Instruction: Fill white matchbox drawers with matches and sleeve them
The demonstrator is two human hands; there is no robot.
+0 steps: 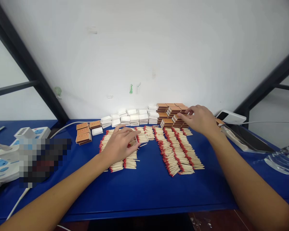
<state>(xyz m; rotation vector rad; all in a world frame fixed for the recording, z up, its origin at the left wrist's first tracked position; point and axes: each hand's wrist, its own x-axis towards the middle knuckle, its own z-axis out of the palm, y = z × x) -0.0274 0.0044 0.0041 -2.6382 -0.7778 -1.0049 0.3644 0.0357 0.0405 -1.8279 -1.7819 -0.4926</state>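
Rows of red-tipped matches (175, 150) lie on a blue table (149, 186). My left hand (121, 144) rests on the left rows of matches, its fingers curled around a white inner matchbox tray (142, 139) filled with matches. My right hand (199, 120) reaches to the stack of brown matchbox sleeves (170, 114) at the back, with its fingertips touching one sleeve on the stack's right side. White empty trays (132, 118) are lined up left of that stack.
A few brown sleeves (83, 133) and a white tray lie at the left. A white power strip (4, 154) with cables sits at the far left. A white device (231, 117) and a dark tablet (249, 138) lie at the right, near a plastic bag (283, 157).
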